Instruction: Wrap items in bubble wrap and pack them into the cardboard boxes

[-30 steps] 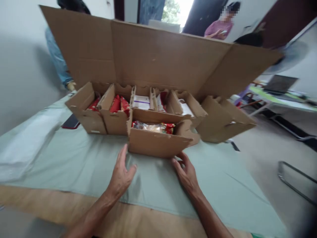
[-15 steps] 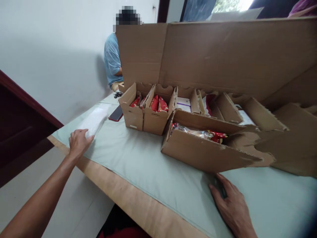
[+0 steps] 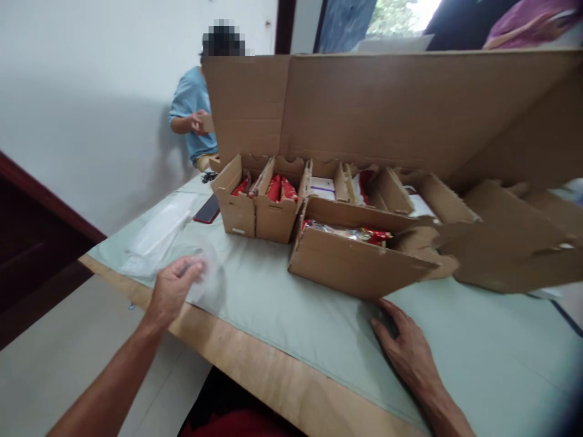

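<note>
At the near-left corner of the light wooden table (image 3: 273, 379), left fingers (image 3: 190, 268): drawn together, thumb to fingertips, clamped on one edge of a thin clear plastic bag (image 3: 212, 282).
Left hand (image 3: 175, 288): held just above the pale green cloth (image 3: 282, 309); an edge pinch is judged the surest hold on so limp a film.
Bag's lie: spread to the right of the pinch, over the cloth; it is blurred, so its long axis and its mouth cannot be told.
Stack: a flat pile of clear plastic bags (image 3: 157, 233) is laid just beyond the left hand, near the table edge.
Right fingers (image 3: 387, 315): apart and flat, gripping nothing, tips at the foot of a long open-topped brown cardboard box (image 3: 355, 270); touching or just short cannot be told.
Right hand (image 3: 407, 349): pressed palm-down on the cloth, seemingly as a brace.
Box: long axis set across the view, left to right, open top upward; crinkly red-and-clear snack packets (image 3: 346, 232) are laid lengthwise inside.
Behind: a row of smaller cardboard compartments (image 3: 255, 209) is filled with upright red packets (image 3: 280, 189) and backed by a tall cardboard flap (image 3: 387, 109).
Beside the row: a dark phone with a red edge (image 3: 208, 209) is laid flat on the cloth.
Far end: a person in a blue shirt (image 3: 191, 100) is partly hidden by the flap.
</note>
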The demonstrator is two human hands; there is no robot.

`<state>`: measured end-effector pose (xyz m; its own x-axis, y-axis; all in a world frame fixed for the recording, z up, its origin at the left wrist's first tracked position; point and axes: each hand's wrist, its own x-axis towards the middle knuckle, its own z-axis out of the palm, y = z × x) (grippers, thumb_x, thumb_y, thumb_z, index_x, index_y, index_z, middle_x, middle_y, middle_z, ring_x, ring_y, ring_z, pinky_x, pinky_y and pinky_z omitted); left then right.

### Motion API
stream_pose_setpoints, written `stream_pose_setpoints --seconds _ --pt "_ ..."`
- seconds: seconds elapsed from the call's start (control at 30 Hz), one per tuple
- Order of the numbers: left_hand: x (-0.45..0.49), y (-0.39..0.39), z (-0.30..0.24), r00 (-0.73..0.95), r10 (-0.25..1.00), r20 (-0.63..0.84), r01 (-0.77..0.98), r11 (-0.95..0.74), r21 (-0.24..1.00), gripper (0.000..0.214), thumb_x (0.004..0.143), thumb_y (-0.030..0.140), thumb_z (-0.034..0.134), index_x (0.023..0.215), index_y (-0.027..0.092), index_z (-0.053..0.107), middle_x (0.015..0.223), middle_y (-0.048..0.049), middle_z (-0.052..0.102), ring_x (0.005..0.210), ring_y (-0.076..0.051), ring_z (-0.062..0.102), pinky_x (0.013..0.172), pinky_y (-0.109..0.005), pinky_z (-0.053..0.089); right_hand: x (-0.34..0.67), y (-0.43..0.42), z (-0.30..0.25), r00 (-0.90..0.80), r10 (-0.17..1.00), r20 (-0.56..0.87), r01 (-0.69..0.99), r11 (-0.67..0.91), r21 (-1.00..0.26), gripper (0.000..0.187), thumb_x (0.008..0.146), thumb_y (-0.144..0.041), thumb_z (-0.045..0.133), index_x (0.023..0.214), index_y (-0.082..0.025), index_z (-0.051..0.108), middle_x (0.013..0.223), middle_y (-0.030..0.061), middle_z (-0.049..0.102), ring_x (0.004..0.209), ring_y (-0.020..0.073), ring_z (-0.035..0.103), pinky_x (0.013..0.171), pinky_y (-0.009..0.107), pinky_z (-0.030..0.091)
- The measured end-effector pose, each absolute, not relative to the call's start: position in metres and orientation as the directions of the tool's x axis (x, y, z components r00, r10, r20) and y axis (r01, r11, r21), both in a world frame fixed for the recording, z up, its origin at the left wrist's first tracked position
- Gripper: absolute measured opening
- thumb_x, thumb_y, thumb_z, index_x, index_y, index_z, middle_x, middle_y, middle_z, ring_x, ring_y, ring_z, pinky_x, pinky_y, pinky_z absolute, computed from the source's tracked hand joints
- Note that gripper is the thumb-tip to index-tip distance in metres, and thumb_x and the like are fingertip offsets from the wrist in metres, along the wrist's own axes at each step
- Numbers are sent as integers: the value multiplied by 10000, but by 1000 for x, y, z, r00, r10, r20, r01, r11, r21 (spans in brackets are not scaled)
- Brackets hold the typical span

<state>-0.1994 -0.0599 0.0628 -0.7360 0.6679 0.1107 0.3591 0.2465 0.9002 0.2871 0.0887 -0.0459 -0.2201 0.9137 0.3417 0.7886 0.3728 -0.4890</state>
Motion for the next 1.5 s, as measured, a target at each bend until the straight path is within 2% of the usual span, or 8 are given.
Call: stream_pose_setpoints --seconds 0.27,0.6,0.8,1.0,1.13,1.23,1.4,1.5 --pt "-48 -52 17 -404 898 -172 4 189 982 473 691 631 751 715 188 587 617 23 583 546 -133 533 540 -250 455 281 8 13 -100 967 233 667 239 -706 362 898 -498 589 1090 -239 753 1085 106 791 1015 310 736 947 497 579" --pt "35 -56 9 98 967 -235 -135 247 960 384 866 568 671 826 187 692 808 -21 695 803 -187 614 755 -269 480 199 -30 11 -371 923 -100 88 -72 -994 646 862 -597 690 1374 -211 610 1177 114 745 1112 282 697 968 423 539" --pt "22 -63 7 39 977 -209 -105 212 972 331 835 504 724 831 178 779 942 -66 751 923 -219 653 862 -294 503 201 -26 -1 -178 973 -149 5 -151 -989 346 858 -538 691 871 -192 702 730 -2 652 648 145 569 605 254 460" --pt "-9 -89 3 -162 962 -221 -46 217 975 265 837 455 721 759 204 762 1054 -82 745 996 -235 674 880 -311 547 234 -18 -1 110 978 -179 -102 -168 -981 368 826 -549 732 925 -198 681 768 10 697 668 155 595 638 264 474" --pt "-23 -120 15 172 887 -429 159 405 900 255 860 427 663 763 211 757 967 -82 752 743 -192 674 668 -293 561 265 -19 -5 274 950 -150 -8 -154 -988 547 854 -588 696 1233 -200 628 1096 104 761 890 219 686 717 305 523" --pt "-34 -121 29 354 852 -387 353 262 898 203 880 383 628 846 258 784 882 -53 763 785 -214 700 712 -305 563 282 -27 -7 336 936 -103 89 -140 -986 674 878 -635 638 1372 -185 555 1306 167 697 1035 253 682 752 331 551" --pt "-49 -41 31 -11 999 49 635 -31 772 342 860 446 595 1091 242 743 1202 -94 734 1102 -299 663 926 -417 551 285 -35 -8 283 957 -64 394 -176 -902 875 796 -558 732 1510 -147 435 1214 171 724 914 252 701 775 379 561" --pt "-41 18 21 -33 997 67 823 -11 569 458 823 323 572 1241 161 669 1213 -141 714 1179 -323 615 1035 -468 485 279 -33 -9 222 975 12 545 -114 -831 742 867 -447 641 1512 -139 444 1032 104 766 798 223 697 795 390 557"
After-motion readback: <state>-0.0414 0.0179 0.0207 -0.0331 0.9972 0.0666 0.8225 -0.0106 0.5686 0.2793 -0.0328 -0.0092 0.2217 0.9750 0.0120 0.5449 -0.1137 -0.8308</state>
